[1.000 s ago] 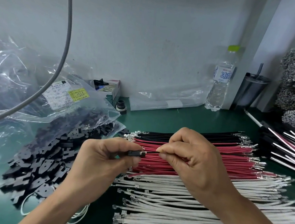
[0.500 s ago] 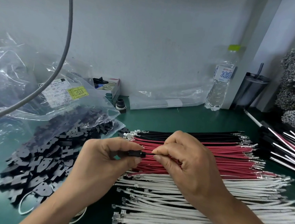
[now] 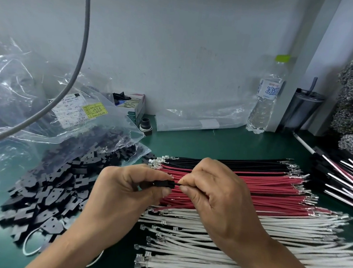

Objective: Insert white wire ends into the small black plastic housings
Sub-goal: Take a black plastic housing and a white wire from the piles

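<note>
Housing (image 3: pixel 164 184): your left hand (image 3: pixel 124 191) pinches it above the red wires (image 3: pixel 251 188), mid-desk; your right hand (image 3: pixel 215 196) pinches a wire end at its mouth, its colour hidden.

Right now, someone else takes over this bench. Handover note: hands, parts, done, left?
Left hand pinches a small black housing.
Right hand pinches a wire at the housing's mouth; the wire's colour is hidden by the fingers.
White wires lie nearest, red wires and black wires behind, loose housings spill from the bag at left.
Done: seating can't be confirmed.
Left: the white stack.
</note>
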`<state>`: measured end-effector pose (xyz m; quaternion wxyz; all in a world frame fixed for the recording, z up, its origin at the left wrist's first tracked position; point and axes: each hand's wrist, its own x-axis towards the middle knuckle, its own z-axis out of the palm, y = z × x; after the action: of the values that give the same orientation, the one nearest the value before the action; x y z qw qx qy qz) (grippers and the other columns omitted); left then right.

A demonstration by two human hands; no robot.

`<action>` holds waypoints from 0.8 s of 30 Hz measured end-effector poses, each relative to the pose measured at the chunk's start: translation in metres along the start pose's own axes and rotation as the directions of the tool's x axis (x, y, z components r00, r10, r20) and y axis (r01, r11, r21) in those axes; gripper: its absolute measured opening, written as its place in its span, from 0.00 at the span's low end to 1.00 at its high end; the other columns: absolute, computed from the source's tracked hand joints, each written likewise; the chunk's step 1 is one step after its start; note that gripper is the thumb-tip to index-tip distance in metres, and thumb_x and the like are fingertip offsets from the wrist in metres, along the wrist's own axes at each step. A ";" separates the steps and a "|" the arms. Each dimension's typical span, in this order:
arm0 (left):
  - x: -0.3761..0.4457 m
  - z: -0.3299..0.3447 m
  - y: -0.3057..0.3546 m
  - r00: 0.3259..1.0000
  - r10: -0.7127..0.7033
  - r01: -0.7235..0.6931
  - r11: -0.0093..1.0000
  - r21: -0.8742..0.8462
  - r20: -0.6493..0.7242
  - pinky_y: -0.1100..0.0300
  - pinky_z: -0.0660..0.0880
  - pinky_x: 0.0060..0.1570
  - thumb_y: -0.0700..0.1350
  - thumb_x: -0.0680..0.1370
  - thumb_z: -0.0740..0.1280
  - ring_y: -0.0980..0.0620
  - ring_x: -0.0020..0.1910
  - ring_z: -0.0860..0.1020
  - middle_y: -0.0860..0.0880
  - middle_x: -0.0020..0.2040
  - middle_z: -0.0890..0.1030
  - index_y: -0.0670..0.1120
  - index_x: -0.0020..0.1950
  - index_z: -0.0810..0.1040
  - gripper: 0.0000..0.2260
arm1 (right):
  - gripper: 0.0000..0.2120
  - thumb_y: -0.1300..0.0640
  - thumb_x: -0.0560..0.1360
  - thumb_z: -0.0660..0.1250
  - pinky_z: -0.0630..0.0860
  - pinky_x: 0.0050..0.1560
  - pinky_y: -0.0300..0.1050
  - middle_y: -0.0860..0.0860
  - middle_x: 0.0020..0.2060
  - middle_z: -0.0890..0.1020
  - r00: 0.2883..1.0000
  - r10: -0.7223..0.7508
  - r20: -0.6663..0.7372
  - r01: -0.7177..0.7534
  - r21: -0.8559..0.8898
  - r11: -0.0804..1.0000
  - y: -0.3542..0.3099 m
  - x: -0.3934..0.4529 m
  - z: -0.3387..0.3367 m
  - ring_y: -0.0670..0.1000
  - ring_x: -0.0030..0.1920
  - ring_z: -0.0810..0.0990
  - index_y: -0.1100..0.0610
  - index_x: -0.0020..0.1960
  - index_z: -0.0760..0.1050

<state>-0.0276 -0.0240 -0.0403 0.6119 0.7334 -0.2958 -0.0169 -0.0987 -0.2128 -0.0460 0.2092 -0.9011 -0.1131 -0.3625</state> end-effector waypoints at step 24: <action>0.008 -0.006 -0.007 0.960 -0.185 0.128 0.957 -0.260 -0.209 0.69 0.72 0.25 0.44 0.67 0.78 0.53 0.27 0.77 0.42 0.40 0.87 0.49 0.47 0.89 0.09 | 0.06 0.50 0.75 0.74 0.73 0.42 0.38 0.40 0.43 0.78 0.955 0.205 0.213 -0.147 -0.261 0.954 0.009 0.000 -0.001 0.44 0.45 0.74 0.46 0.51 0.83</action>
<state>-0.0160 -0.0223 -0.0421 0.7244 0.6707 -0.1588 -0.0162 -0.0961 -0.2212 -0.0486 0.1142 -0.9632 -0.0109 -0.2431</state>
